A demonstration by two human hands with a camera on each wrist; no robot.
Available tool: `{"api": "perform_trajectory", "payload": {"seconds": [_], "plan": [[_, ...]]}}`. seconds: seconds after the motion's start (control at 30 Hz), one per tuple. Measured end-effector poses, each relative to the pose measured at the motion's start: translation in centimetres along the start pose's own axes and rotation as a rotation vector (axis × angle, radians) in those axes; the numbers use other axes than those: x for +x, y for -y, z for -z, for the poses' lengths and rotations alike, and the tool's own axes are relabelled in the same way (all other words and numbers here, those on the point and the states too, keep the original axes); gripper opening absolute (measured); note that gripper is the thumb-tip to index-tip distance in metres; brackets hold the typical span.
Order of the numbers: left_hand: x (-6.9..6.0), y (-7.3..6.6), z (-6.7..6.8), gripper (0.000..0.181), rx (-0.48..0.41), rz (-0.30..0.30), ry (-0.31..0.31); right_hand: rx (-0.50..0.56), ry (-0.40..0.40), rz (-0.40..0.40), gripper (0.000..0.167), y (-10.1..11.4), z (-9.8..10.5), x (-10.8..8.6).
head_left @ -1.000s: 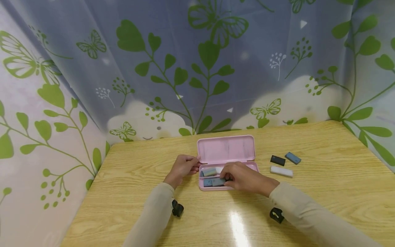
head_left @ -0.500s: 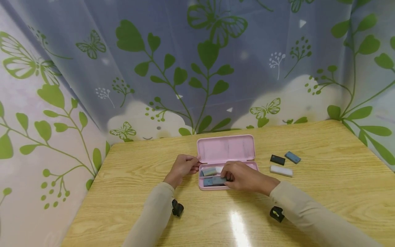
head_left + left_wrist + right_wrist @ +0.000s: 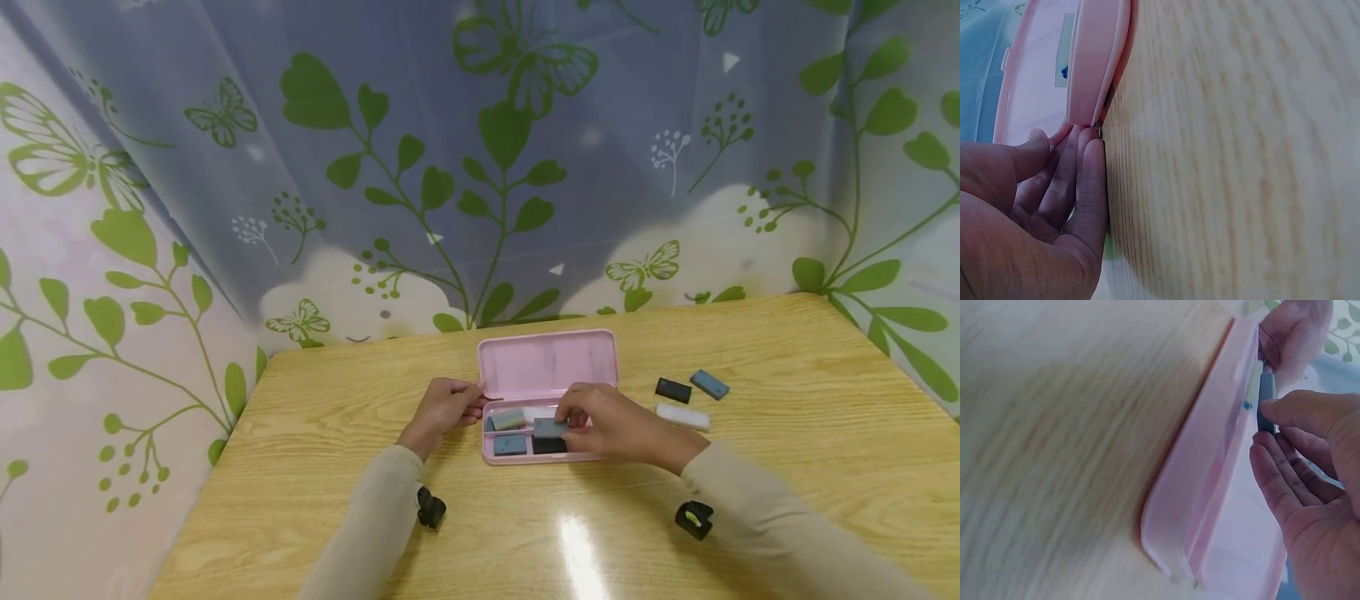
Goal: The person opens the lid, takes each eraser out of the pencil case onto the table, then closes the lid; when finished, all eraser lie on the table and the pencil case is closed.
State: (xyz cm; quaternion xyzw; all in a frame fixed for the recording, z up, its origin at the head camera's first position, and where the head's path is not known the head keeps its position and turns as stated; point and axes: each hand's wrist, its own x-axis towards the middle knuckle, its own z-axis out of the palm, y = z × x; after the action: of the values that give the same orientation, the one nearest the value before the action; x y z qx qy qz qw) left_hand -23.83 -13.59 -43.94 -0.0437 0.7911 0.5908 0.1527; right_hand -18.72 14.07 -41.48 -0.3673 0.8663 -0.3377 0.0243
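Your right hand (image 3: 618,427) pinches a gray block (image 3: 550,428), thumb against fingers, over the open pink case (image 3: 525,367). Your left hand (image 3: 444,408) pinches that case at its left hinge corner. Front compartment: 1 blue block (image 3: 510,445), 1 black block (image 3: 549,446). Back one: 1 striped block (image 3: 510,419), 1 white piece (image 3: 536,413). Right of the case, 3 on the table (image 3: 337,392): loose black block (image 3: 673,390), loose blue block (image 3: 709,384), loose white block (image 3: 682,417).

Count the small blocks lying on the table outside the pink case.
3, right of the pink case: a black block, a blue block beside it, a white block nearer the person. The right hand could hide others.
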Motion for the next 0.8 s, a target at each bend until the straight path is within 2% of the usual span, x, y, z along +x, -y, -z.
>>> {"api": "perform_trajectory", "payload": {"seconds": [0.5,0.8], "plan": [[0.0,0.1,0.0,0.031,0.0,-0.004,0.0,-0.04,-0.116,-0.064,0.02,-2.1,3.9,-3.4],[-0.1,0.0,-0.1,0.032,0.003,-0.008,-0.003,-0.075,-0.138,-0.127,0.018,-3.6,5.8,-4.9]]}}
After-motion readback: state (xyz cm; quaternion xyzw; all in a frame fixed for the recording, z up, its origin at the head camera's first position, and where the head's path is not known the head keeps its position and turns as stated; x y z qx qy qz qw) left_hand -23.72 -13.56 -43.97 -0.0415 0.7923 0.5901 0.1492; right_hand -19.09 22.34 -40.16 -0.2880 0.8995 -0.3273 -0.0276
